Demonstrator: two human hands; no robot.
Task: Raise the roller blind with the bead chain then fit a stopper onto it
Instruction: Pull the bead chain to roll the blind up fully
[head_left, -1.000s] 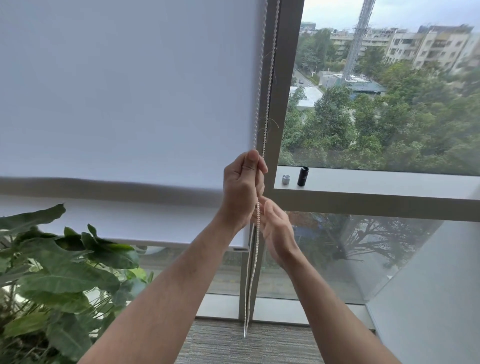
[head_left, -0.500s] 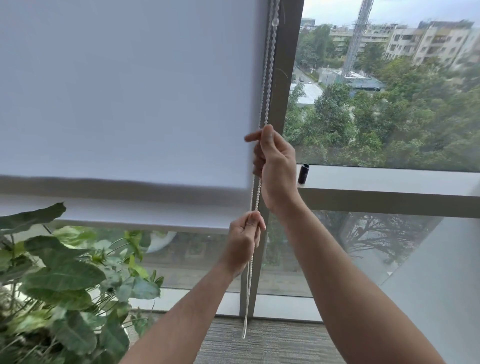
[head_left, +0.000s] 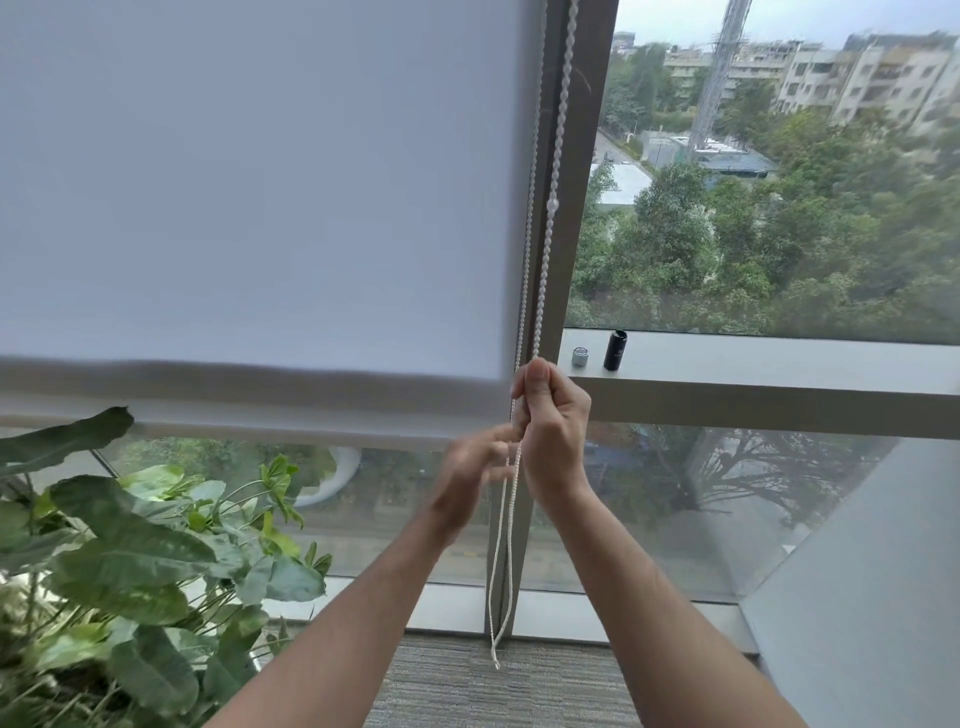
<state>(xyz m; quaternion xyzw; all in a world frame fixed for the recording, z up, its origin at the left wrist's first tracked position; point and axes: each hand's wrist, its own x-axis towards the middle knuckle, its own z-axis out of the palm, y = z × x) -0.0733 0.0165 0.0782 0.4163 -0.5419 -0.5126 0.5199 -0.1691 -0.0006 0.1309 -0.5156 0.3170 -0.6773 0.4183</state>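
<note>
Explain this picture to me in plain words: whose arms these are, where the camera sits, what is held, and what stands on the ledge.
The camera is worn on a person's head and looks down at their two bare arms; no robot is here. The right hand grips the bead chain, which hangs beside the white roller blind. The left hand is just below it at the chain, too blurred to tell its grip. On the window ledge stand a black cylinder and a small silver cap. A leafy plant fills the lower left.

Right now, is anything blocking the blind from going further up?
Nothing visible does. Above the roller blind's bottom bar is only its own fabric. The plant sits below it, and the right hand grips the bead chain.
</note>
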